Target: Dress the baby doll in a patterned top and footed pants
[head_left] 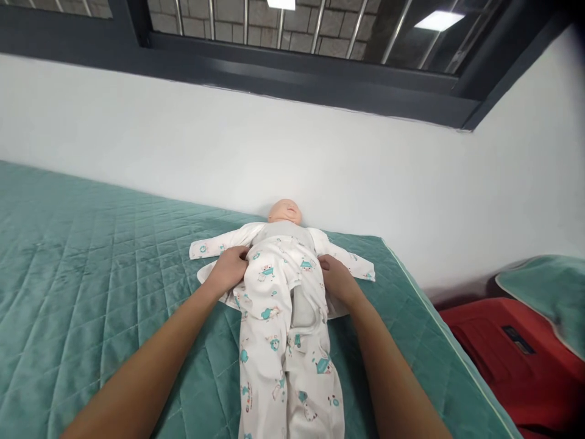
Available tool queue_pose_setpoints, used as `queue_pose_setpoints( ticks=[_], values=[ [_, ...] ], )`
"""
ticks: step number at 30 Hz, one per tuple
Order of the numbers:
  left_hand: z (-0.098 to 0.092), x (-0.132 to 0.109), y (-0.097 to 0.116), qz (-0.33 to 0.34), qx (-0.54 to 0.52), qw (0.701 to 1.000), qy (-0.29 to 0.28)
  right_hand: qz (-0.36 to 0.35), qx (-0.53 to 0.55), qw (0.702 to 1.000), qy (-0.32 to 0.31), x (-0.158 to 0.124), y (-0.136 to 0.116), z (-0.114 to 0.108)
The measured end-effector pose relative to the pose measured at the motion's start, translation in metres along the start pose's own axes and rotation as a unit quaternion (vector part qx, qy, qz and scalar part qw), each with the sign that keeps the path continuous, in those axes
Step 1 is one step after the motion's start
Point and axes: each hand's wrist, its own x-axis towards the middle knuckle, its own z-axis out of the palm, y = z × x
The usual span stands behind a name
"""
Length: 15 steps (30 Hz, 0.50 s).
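A baby doll point(285, 211) lies on its back with its head towards the wall and its legs towards me. White baby trousers point(267, 286) with teal and red animal prints cover its lower body, with an opening at the crotch. Around its arms is a matching white top point(347, 258), spread out at both sides. My left hand point(231, 266) is closed at the left edge of the waistband, its fingertips partly hidden by the cloth. On the opposite side my right hand point(337, 277) has its fingers curled around the waistband edge. Both hands appear to pinch the trousers.
Beneath the doll is a green quilted mat point(114, 262), its edge running down the right side. A white wall point(183, 140) with a dark-framed barred window point(274, 67) rises behind. A red plastic object point(512, 360), partly under green cloth point(548, 292), stands at the right.
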Motion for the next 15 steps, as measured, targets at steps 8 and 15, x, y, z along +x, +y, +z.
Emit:
queue_pose_setpoints(
  ticks=[8, 15],
  values=[
    [-0.002, -0.008, 0.011, -0.024, -0.229, 0.961, -0.154, -0.098, -0.01, 0.994, -0.048, -0.012, -0.017, -0.009],
    [0.003, -0.011, 0.009, -0.074, -0.35, 0.927, -0.114, -0.064, 0.21, 0.971, -0.095, -0.018, -0.024, -0.004]
  ],
)
